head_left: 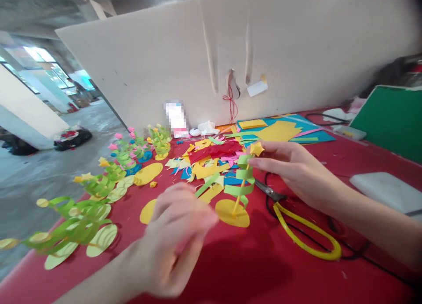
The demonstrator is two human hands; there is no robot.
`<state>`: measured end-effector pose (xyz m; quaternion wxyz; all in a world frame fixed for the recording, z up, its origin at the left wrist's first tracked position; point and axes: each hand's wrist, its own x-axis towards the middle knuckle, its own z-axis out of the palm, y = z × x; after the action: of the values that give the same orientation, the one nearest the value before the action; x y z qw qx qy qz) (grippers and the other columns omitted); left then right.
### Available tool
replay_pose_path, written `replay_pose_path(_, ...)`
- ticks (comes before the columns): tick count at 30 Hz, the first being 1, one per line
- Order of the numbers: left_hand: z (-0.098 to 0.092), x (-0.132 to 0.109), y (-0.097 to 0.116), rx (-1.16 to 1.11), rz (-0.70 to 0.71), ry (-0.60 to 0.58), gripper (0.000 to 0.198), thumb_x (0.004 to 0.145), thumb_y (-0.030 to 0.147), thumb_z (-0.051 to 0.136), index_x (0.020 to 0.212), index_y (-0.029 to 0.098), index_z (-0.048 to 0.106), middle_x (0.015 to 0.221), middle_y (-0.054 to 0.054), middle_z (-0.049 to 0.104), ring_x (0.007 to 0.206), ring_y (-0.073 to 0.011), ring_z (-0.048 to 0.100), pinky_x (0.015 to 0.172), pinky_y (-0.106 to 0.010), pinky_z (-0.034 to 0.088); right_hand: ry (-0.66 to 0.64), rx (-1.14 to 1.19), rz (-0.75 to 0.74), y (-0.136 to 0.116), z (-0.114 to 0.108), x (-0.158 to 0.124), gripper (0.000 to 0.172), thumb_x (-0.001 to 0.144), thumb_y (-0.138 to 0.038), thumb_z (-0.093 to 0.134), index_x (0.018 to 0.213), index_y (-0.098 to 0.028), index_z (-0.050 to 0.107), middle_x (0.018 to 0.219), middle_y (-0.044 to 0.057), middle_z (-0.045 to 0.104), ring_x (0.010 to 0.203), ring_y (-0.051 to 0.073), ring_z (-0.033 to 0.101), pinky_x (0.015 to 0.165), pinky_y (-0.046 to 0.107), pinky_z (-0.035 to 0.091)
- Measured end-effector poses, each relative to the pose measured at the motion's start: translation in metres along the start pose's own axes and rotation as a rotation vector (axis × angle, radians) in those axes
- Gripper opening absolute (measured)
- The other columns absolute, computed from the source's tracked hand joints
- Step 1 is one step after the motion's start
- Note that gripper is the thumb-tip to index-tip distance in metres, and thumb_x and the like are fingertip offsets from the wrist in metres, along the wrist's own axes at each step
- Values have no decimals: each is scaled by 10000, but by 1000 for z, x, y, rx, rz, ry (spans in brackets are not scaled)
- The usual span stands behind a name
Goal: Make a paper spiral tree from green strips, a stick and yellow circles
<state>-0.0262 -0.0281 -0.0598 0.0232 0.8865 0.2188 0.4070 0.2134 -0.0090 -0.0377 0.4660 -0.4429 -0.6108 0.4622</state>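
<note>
My right hand (292,165) pinches the top of a paper flower (243,187) just under its yellow star. Its yellow stem leans slightly, a light green paper spiral winds around it, and its base is a round yellow disc (235,212) on the red table. Blurred by motion, my left hand (178,238) hovers left of that base with curled fingers; whether something small is between them is hidden. Behind it shows part of another yellow paper disc (147,211). Scissors (293,225) with yellow handles lie below my right hand.
Several finished paper flowers (99,181) line the left edge of the red table (237,269). Coloured paper scraps (211,161) are heaped mid-table. Paper sheets (280,132) lie behind, with a phone (177,118) against the pale panel. A white block (389,192) and dark cable are at right.
</note>
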Motion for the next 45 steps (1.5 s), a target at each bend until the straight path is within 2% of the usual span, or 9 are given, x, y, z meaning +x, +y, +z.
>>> replay_pose_path(2,9,1,-6,35,46,-77,525,702,72,557,1184,206,396,964,-74,558,921,-221,502,910,-461,389,-20,-5,12,0,0,-1,79,738,-299,575,767,-226,586,766,0,557,767,160,527,687,282,416)
replay_pose_path(4,20,0,-10,90,59,-120,559,688,128,605,1196,150,373,997,-105,528,981,-246,470,954,-487,341,-28,-5,23,-1,1,-2,68,733,-294,582,737,-227,575,763,-6,556,755,151,524,683,273,416)
replay_pose_path(8,34,-4,-11,145,58,-86,619,684,268,664,1203,125,360,1014,-118,505,1010,-251,449,997,-485,290,-61,9,44,-3,8,-4,94,725,-294,588,693,-214,548,730,-15,550,709,133,525,649,255,419)
replay_pose_path(16,29,-2,-7,98,66,-56,595,678,318,687,1150,102,395,965,-104,509,947,-223,480,1019,-451,271,-116,-21,57,-6,12,-9,77,735,-295,584,710,-228,555,797,0,569,768,151,539,677,259,441)
replay_pose_path(24,30,-2,-5,99,43,-62,599,679,373,672,1158,149,391,942,-97,525,942,-232,480,980,-478,314,-111,-34,44,-8,16,-12,102,711,-273,605,665,-225,527,711,-16,515,686,130,506,591,232,421)
replay_pose_path(29,29,2,-5,77,75,-75,594,663,390,681,1137,151,415,975,-109,543,990,-248,470,938,-459,362,-135,-66,58,-5,15,-12,61,734,-258,575,729,-205,545,785,-6,539,790,153,522,686,261,432)
replay_pose_path(34,28,0,-6,59,62,-143,616,685,407,661,1179,161,387,1068,-118,535,1083,-266,417,989,-484,299,-181,-38,62,-1,15,-11,42,755,-217,546,793,-216,565,857,-3,555,888,170,538,787,285,416)
replay_pose_path(37,27,0,-6,59,58,-162,622,677,422,664,1179,171,397,1077,-113,529,1112,-276,399,1005,-487,277,-176,-52,66,-2,16,-11,24,743,-218,560,766,-212,564,841,-6,551,860,164,541,769,277,419)
replay_pose_path(45,27,2,-5,60,55,-122,597,697,416,649,1173,148,409,1041,-119,525,1097,-273,408,991,-467,308,-157,-93,47,-5,14,-13,23,743,-221,562,739,-199,560,805,-12,530,790,129,508,704,229,417)
